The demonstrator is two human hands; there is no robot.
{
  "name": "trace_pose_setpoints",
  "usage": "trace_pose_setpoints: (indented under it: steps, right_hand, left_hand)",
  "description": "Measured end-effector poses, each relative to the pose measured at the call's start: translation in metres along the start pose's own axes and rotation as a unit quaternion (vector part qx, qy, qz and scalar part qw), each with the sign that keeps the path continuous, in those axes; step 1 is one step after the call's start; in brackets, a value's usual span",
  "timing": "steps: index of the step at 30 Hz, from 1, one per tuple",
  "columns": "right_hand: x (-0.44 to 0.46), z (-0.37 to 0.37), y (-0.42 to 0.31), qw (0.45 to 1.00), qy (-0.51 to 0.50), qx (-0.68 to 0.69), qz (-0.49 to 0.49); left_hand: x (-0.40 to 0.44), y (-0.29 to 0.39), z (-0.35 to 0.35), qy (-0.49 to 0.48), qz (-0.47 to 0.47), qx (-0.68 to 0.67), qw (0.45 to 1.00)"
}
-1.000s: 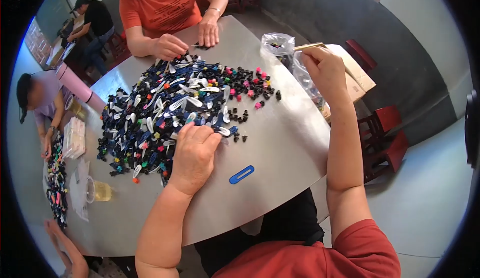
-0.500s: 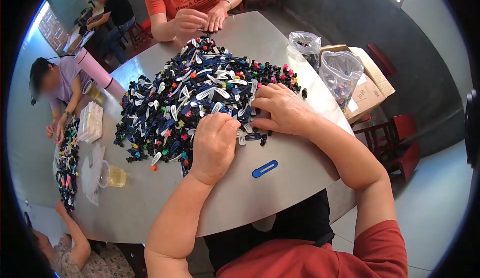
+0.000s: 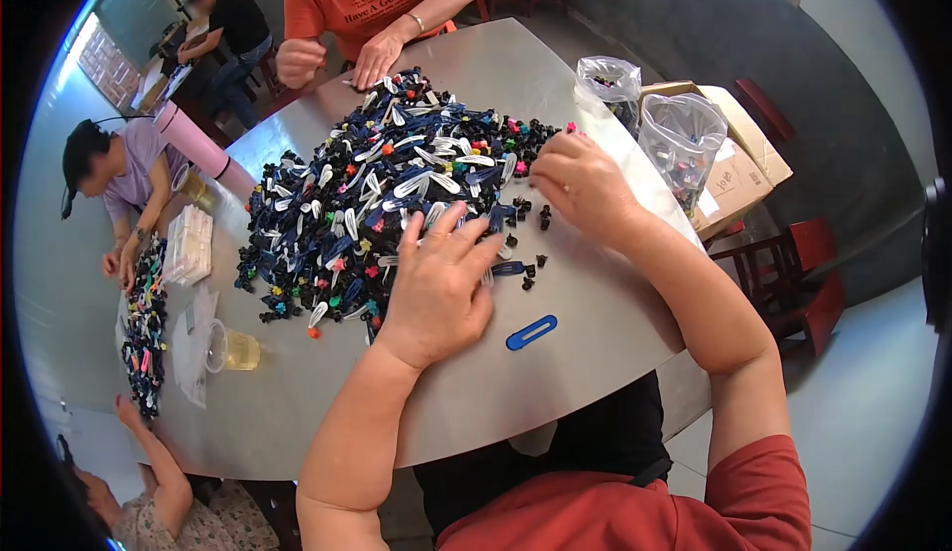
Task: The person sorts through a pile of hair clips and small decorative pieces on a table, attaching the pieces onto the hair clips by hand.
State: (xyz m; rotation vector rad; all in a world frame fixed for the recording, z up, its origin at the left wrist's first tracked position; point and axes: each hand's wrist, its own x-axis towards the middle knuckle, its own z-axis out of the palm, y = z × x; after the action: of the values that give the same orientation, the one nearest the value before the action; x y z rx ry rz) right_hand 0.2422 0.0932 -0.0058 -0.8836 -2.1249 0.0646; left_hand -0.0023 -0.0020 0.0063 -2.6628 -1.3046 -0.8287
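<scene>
A wide pile of hair clips, mostly white, navy and black with small coloured ones, lies on the grey metal table. My left hand rests on the pile's near edge with its fingers spread, and nothing shows in its grasp. At the pile's right edge is my right hand, its fingers curled down beside small black clips; their tips are partly hidden, so I cannot tell what they hold. A blue oblong clip lies apart, to the right of my left hand.
Opposite, a person in orange works at the pile. Plastic bags and a cardboard box stand at the right. On the left are a cup, a pink bottle, a white stack, another clip pile and co-workers.
My right hand came from above the bags to the pile's right edge. My left hand opened from a closed shape. The person opposite drew one hand back to the left. The view shifted.
</scene>
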Motion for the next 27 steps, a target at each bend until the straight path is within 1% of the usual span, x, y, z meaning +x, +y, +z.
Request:
trace_pose_setpoints:
  steps: [2,4,5,6,7,8,9,10,11,12,14,15,16,18,19,20,21,22,24,25,27]
  right_hand:
    - [0.003,-0.017,0.0,1.0,0.016,-0.009,0.009]
    - [0.006,-0.036,0.003,0.996,0.078,0.006,0.038]
    - [0.008,-0.046,0.004,0.993,0.107,-0.007,0.038]
    - [0.009,-0.056,0.007,0.994,0.107,-0.008,0.038]
    - [0.011,-0.066,0.01,0.987,0.148,-0.029,0.056]
    - [0.011,-0.073,0.011,0.978,0.189,-0.051,0.074]
    - [0.012,-0.08,0.011,0.978,0.189,-0.053,0.074]
    - [0.011,-0.09,0.011,0.97,0.215,-0.048,0.103]
    - [0.01,-0.101,0.013,0.96,0.242,-0.049,0.131]
    - [0.008,-0.112,0.014,0.96,0.241,-0.064,0.129]
    - [0.003,-0.125,0.02,0.94,0.27,-0.048,0.203]
    - [0.002,-0.129,0.024,0.939,0.276,-0.073,0.189]
    - [0.0,-0.132,0.031,0.939,0.277,-0.077,0.189]
    - [-0.006,-0.137,0.041,0.931,0.245,-0.198,0.182]
    - [-0.008,-0.138,0.044,0.931,0.245,-0.198,0.182]
    - [-0.01,-0.138,0.045,0.91,0.177,-0.301,0.222]
    - [-0.011,-0.137,0.046,0.874,0.106,-0.398,0.259]
    - [-0.012,-0.136,0.047,0.873,0.105,-0.399,0.259]
    - [-0.012,-0.135,0.05,0.853,0.076,-0.405,0.32]
    - [-0.011,-0.135,0.05,0.854,0.076,-0.405,0.318]
    - [-0.01,-0.13,0.047,0.87,0.126,-0.383,0.283]
  left_hand:
    - [-0.002,0.001,0.006,-0.047,0.026,0.016,0.998]
    - [-0.003,-0.001,0.01,-0.045,0.026,0.026,0.998]
    - [-0.004,-0.002,0.011,-0.044,0.006,0.022,0.999]
    - [-0.004,-0.003,0.012,-0.043,-0.013,0.018,0.999]
    - [-0.005,-0.004,0.015,-0.019,-0.021,0.026,0.999]
    - [-0.005,-0.004,0.014,-0.019,-0.021,0.025,0.999]
    - [-0.005,-0.005,0.013,-0.016,-0.032,0.03,0.999]
    - [-0.003,-0.004,0.013,-0.013,-0.04,0.032,0.999]
    - [-0.002,-0.003,0.013,-0.002,-0.038,0.031,0.999]
    - [-0.003,-0.004,0.014,0.008,-0.027,0.04,0.999]
    - [0.001,0.001,0.009,0.018,-0.03,0.027,0.999]
    - [0.002,0.005,0.004,0.006,-0.02,0.015,1.0]
    - [0.002,0.007,0.006,0.008,-0.018,0.013,1.0]
    - [0.0,0.008,0.011,-0.05,0.028,0.016,0.998]
    - [-0.001,0.01,0.015,-0.048,0.019,0.009,0.999]
    - [-0.001,0.008,0.017,-0.048,0.019,0.008,0.999]
    - [-0.001,0.006,0.018,-0.043,0.019,0.017,0.999]
    - [-0.002,0.004,0.018,-0.038,0.02,0.025,0.999]
    - [-0.002,0.002,0.017,-0.034,0.018,0.012,0.999]
    - [-0.002,0.001,0.017,-0.03,0.015,0.002,0.999]
    - [-0.002,0.001,0.016,-0.02,0.014,-0.009,1.0]
